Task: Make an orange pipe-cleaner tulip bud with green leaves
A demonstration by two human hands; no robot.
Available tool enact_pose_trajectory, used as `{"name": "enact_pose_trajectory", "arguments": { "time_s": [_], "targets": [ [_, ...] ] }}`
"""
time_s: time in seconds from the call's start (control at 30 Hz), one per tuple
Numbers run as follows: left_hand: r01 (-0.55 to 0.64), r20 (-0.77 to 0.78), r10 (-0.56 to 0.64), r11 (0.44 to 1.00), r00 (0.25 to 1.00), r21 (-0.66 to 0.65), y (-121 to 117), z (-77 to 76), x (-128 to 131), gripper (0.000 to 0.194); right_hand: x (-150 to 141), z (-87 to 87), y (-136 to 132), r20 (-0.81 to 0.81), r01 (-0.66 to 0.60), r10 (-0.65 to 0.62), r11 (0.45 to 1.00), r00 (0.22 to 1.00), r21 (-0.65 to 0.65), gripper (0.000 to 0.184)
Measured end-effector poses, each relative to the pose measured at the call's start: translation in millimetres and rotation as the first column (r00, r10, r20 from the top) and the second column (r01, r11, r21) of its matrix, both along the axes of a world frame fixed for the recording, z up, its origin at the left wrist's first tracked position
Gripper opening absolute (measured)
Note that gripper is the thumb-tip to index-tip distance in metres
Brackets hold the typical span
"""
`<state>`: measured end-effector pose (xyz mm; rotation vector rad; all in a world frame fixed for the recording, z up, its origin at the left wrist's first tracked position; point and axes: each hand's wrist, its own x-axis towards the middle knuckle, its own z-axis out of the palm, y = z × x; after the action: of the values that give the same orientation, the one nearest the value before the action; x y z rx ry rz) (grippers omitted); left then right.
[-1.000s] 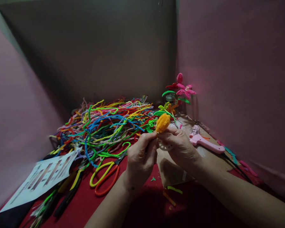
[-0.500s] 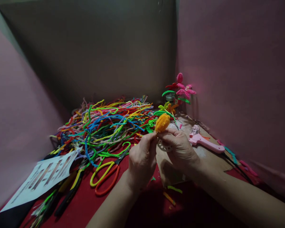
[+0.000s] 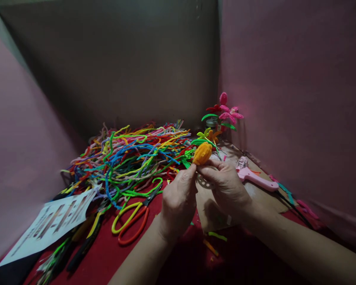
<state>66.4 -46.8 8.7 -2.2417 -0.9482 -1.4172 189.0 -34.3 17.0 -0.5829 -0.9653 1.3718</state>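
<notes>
A yellow-orange pipe-cleaner flower bud [image 3: 202, 154] is held up between my two hands, its rounded end pointing up and to the right. My left hand [image 3: 179, 198] is closed, with thumb and forefinger pinching the bud's base. My right hand [image 3: 227, 184] is closed too, its fingertips gripping the bud's lower right side. Beneath the fingers shows a pale disc with holes [image 3: 205, 183]; whether a hand holds it I cannot tell. Left of my left hand lie scissors [image 3: 136, 215] with one yellow and one red handle.
A large heap of coloured pipe cleaners [image 3: 136, 154] lies at the back left. To the right, a pink glue gun [image 3: 258, 178] rests on a board [image 3: 216, 221]. Finished pipe-cleaner flowers [image 3: 231, 114] stand behind. Pliers [image 3: 87, 241] and a printed sheet [image 3: 52, 221] are at left.
The bud tilts slightly more to the right, and my left fingertips have shifted a little up at its base. Both hands keep their hold; the whole view has moved slightly.
</notes>
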Motion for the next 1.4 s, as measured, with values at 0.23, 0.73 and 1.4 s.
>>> {"name": "enact_pose_trajectory", "arguments": {
  "time_s": [0.23,0.73,1.4],
  "targets": [
    [0.326,0.418,-0.180,0.893,0.891,-0.310,-11.0,13.6,1.4,0.026,3.5,4.4,-4.2,0.030,-0.059,0.056,0.994,0.998,0.092,0.014],
    [0.922,0.944,-0.015,0.220,0.330,-0.319,-9.4,27.5,4.2,0.012,9.3,4.1,1.6,-0.007,-0.255,0.256,0.966,0.967,0.052,0.009],
    [0.202,0.146,-0.164,0.930,0.976,-0.307,-3.8,7.7,1.0,0.036,7.9,5.7,-2.7,-0.039,-0.086,0.088,0.995,0.995,0.042,0.006]
  ]
}}
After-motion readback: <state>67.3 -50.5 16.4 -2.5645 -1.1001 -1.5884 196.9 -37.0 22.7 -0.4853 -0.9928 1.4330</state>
